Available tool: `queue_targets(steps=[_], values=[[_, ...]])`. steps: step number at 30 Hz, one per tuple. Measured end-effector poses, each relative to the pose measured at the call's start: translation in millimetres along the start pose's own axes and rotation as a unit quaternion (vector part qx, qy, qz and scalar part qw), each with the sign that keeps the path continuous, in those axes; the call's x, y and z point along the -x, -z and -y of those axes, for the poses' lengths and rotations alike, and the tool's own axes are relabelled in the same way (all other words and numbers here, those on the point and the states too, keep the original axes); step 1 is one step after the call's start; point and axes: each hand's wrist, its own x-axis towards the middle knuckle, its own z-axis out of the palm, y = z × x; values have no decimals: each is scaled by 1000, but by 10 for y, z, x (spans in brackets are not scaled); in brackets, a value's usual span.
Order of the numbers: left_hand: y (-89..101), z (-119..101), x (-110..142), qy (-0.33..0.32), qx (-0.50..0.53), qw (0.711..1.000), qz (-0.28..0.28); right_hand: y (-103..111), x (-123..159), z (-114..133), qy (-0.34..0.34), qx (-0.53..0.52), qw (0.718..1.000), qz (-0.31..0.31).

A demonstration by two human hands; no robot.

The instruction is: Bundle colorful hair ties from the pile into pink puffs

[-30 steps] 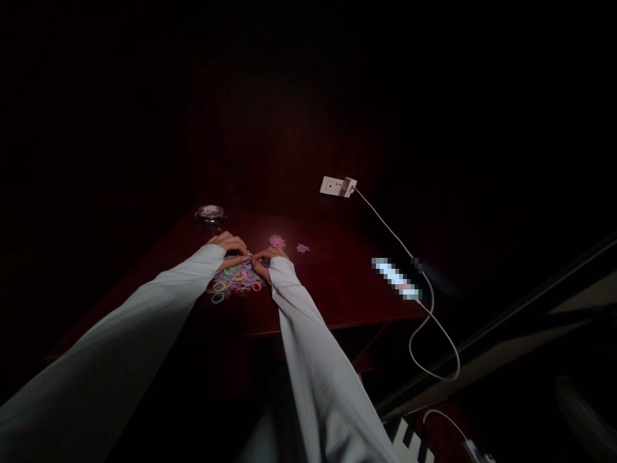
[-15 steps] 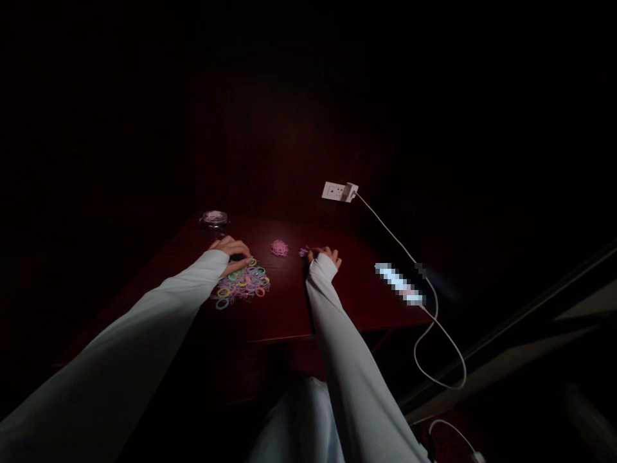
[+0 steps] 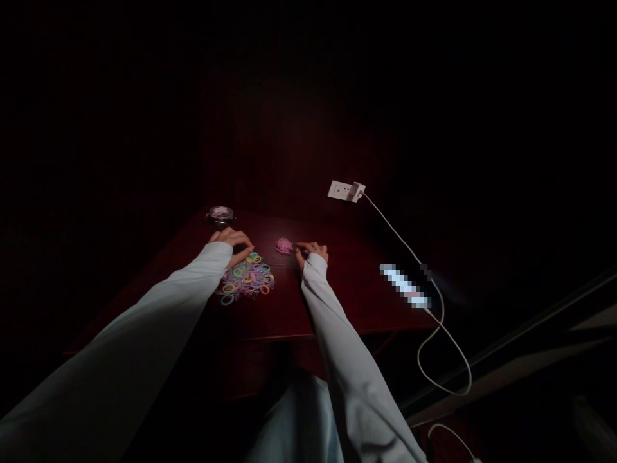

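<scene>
A heap of mixed, pastel-coloured elastic hair ties (image 3: 253,276) lies on the dark red table, with thin purple bands and thicker yellow, green, blue and orange rings in it. My left hand (image 3: 232,243) is at the heap's far edge, thumb and finger brought together; what they pinch is too small to make out. To the right lies a small pile of pink bands (image 3: 284,245). My right hand (image 3: 314,251) is right beside that pile, its fingers closed towards the thumb, and anything in them is hidden. The purple bands by this hand are mostly covered by it.
A round clear container (image 3: 220,215) with pinkish contents stands at the table's far left. A wall socket (image 3: 346,191) holds a charger with a white cable (image 3: 393,227). The cable runs to a blurred-out bright device (image 3: 403,286) on the right of the table (image 3: 357,312).
My right hand has moved left to the pink pile, covering the purple bands. My left hand has lifted slightly away from the mixed heap. The view has shifted a little.
</scene>
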Motion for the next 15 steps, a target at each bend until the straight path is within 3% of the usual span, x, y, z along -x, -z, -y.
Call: queue_targets(steps=[5,9,15], values=[[-68,50,-12,38,-19,999,-28,-271,139,379,123,-116,977,131],[-116,135,-37,48,-24,998,-31,-332,206,522,125,-148,970,147],[-63,161,-69,68,-25,997,-15,-227,267,580,136,-115,971,161]])
